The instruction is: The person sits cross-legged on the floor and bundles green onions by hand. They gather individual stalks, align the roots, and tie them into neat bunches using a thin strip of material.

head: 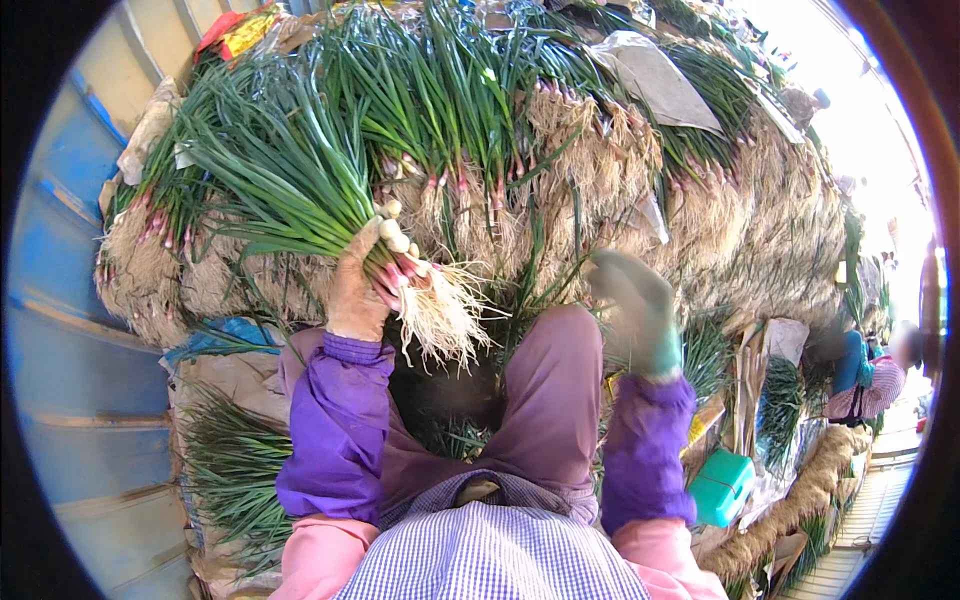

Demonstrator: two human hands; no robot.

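My left hand [356, 296], in a soil-stained glove, grips a bunch of young allium plants [315, 210], green garlic or spring onions. Its long green leaves fan up to the left. The pinkish stem bases and pale stringy roots [446, 315] hang down to the right, over the gap between my knees. My gloved right hand [634, 300] is blurred above and beside my right knee, near some loose green leaves. Whether it holds anything is hidden by the blur. Before me lies a long heap of the same plants [450, 112], roots towards me.
A ribbed metal wall [90, 367] curves along the left. More leafy plants [232, 465] lie at lower left. On the right are a turquoise plastic box [722, 487] and a row of roots [795, 495]. Another person [870, 382] is at far right. Brown paper [656, 79] covers part of the heap.
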